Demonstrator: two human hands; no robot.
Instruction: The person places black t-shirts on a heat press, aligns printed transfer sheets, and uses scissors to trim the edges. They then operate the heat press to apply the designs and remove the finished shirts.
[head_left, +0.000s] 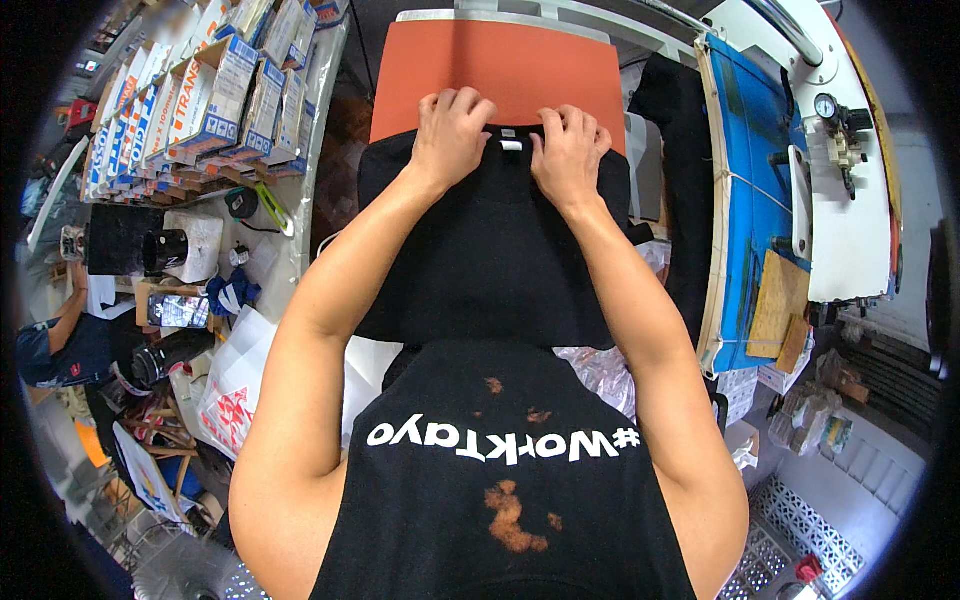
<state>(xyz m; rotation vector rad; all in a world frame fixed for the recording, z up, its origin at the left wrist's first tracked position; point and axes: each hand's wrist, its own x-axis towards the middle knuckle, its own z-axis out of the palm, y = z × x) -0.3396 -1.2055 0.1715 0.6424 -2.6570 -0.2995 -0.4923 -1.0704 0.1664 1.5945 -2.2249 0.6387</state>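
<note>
Head view shows your left hand (450,130) and right hand (568,145) side by side, fingers curled and gripping the collar edge of a black shirt (490,260). That shirt lies spread over the orange press pad (500,65), its white neck label (511,145) between your hands.

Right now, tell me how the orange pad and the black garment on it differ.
The orange pad lies flat, smooth and bare at its far end; the black garment drapes over its near part and hangs off the sides. Left hand and right hand grip the garment's collar, not the pad.
</note>
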